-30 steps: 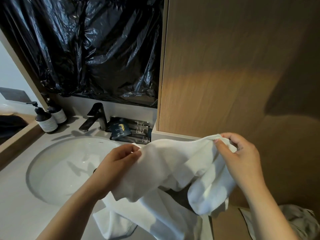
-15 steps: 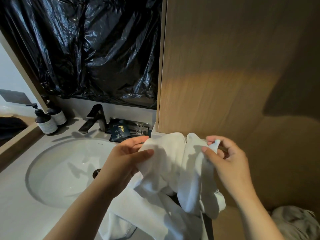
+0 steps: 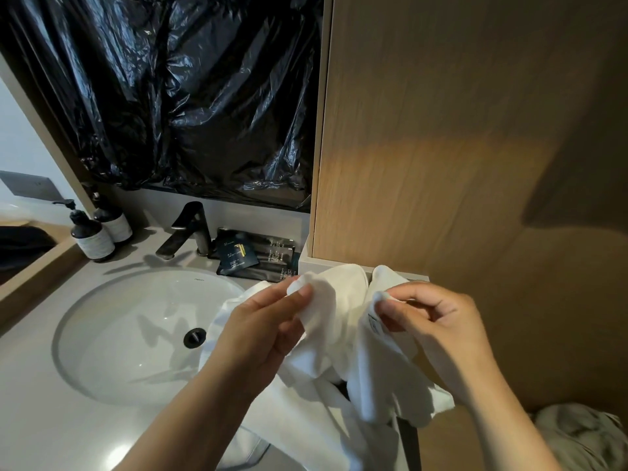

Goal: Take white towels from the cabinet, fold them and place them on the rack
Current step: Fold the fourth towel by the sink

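Both hands hold 1 white towel up over the table, right of the sink. The left hand pinches a corner; the right hand has its fingers clamped on another corner beside a small label.

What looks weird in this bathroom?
Crinkly black plastic sheeting covers the wall above the sink, where a mirror might usually be. A crumpled greyish cloth lies at bottom right. The white towel being held looks fine.
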Available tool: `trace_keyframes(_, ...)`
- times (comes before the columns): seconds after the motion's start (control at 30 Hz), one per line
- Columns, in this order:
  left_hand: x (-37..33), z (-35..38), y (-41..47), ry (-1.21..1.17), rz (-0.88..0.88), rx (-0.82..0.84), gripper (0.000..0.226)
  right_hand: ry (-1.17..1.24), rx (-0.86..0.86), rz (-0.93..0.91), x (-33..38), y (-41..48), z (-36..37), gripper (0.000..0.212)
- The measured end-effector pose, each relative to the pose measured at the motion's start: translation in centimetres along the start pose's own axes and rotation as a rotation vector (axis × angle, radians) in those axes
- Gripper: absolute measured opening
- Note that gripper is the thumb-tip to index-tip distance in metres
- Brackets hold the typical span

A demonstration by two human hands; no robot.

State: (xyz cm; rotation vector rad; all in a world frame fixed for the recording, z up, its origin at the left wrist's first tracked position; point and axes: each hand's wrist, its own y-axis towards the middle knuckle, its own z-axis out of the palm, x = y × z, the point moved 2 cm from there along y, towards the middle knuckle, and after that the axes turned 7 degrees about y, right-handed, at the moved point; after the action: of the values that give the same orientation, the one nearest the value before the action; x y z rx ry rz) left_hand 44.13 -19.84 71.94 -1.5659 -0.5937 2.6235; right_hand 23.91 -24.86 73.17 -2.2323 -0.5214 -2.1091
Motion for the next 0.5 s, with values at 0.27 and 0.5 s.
trace_keyframes(0.27, -0.1, 0.0, -0.7, 0.209, 0.16, -0.083, 0.03, -0.114, 0.069, -0.181, 1.8, -0.3, 1.2, 0.024)
trace_keyframes(0.5, -1.0, 0.5, -1.7, 0.278, 0.275, -0.007, 0.018, -0.226, 0.117, -0.27, 3.5, -0.4, 2.8, 0.016)
